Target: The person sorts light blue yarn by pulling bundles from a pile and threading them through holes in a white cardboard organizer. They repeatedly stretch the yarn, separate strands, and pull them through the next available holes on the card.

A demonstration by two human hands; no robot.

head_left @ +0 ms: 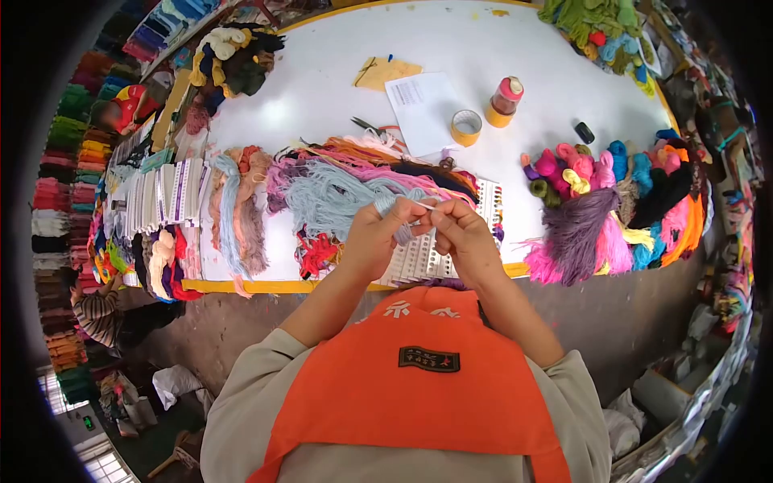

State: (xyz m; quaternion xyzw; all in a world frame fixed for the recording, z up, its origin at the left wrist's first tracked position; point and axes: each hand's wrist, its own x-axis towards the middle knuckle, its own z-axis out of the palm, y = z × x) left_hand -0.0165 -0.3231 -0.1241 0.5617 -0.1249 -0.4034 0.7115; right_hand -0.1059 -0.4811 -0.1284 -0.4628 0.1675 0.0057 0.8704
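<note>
My left hand (376,238) is closed around a bundle of pale blue-grey yarn (384,206) at the table's near edge. Its fingertips almost meet those of my right hand (469,241), which is closed in a pinch. A thin whitish strand (422,204) runs between the fingertips. What else the right fingers hold is too small to make out. Under and behind the hands lies a pile of loose pale blue yarn (326,197), with pink and orange hanks (362,153) beyond. White cards with punched holes (415,262) lie below the hands, partly covered.
Coloured skeins (592,233) lie on the right. A tape roll (466,127), a pink-lidded bottle (506,98), paper (431,109) and scissors (366,126) are farther back. Left are stacked white cards (165,193) and hanks (233,209). Two other people are at the far left.
</note>
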